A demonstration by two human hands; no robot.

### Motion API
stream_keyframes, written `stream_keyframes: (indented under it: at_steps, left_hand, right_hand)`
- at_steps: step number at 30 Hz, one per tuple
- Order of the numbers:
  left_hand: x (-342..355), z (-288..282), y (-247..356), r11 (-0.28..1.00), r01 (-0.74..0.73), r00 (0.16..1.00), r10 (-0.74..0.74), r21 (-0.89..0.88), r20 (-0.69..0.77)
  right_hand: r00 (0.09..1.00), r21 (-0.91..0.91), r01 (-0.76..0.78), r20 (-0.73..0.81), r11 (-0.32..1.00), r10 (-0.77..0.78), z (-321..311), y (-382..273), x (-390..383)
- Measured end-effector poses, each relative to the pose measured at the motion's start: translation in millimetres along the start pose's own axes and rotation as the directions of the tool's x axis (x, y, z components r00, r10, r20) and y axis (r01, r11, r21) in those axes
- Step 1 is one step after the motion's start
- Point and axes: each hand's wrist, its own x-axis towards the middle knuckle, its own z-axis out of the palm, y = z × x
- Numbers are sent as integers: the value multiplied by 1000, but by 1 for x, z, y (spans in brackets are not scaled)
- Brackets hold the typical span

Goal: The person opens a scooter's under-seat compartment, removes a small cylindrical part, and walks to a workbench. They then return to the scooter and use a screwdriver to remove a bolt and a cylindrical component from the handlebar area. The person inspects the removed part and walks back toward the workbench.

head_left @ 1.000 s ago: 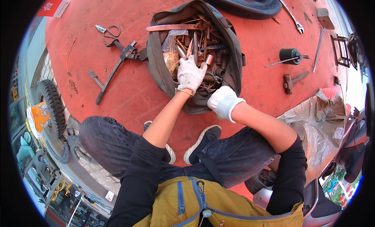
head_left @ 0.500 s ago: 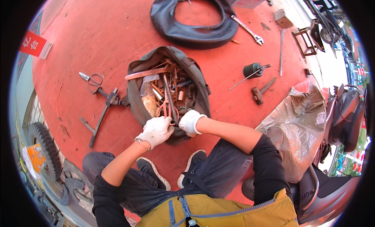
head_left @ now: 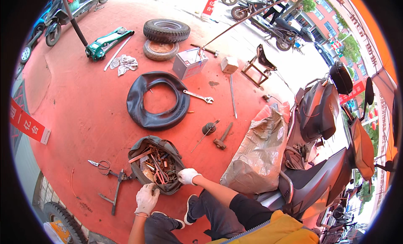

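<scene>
A dark green canvas tool bag (head_left: pixel 133 153) stands on the red floor in front of my feet, its mouth wide. Inside lies a jumble of rusty tools and metal parts, with red-handled pliers (head_left: pixel 161 176) among them. My left hand (head_left: pixel 147 199), in a white glove, is closed at the near rim of the bag. On the right-hand rim my right hand (head_left: pixel 188 176), also gloved in white, is closed on the fabric. Both sets of fingertips are partly hidden against the bag.
Left of the bag lie scissors (head_left: pixel 100 165) and a metal bar tool (head_left: pixel 118 191). Beyond it are a black inner tube (head_left: pixel 133 102), an adjustable wrench (head_left: pixel 199 96) and a hammer (head_left: pixel 221 140). A silvery sheet (head_left: pixel 252 156) and a parked scooter (head_left: pixel 312 177) stand to the right.
My view has tilted up and swung right, bringing tyres, a green floor jack and the street into sight. My left hand has shifted slightly away from the red-handled pliers.
</scene>
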Motion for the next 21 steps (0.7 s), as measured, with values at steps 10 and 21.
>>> stream_keyframes:
  at_steps: [10,21]
  left_hand:
    - [-133,-91,53,987,159,986,-161,-40,-49]
    - [-225,-156,67,897,364,924,-382,-250,-25]
  right_hand:
    - [906,426,-405,69,809,417,-70,39,-212]
    - [760,796,-489,189,357,622,-56,-22,-344]
